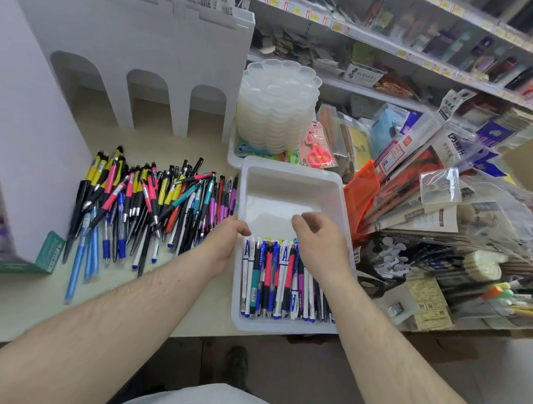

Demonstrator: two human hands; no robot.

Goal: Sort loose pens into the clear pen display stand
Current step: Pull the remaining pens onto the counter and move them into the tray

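A white translucent tray [293, 178] stands on the counter, its near half filled with a row of pens [274, 280] lying side by side. My left hand [224, 242] grips the tray's left rim, thumb over the edge. Over the tops of the pens in the tray hovers my right hand [321, 243], fingers curled downward; whether it pinches a pen is hidden. A big loose pile of pens [144, 206], in yellow, pink, blue and black, lies on the counter left of the tray.
A white cardboard display [137, 61] with arched openings stands behind the pile. A stack of clear plastic palettes [277, 105] sits behind the tray. Packaged stationery [425, 192] crowds the right side, and shelves [386, 33] run along the back.
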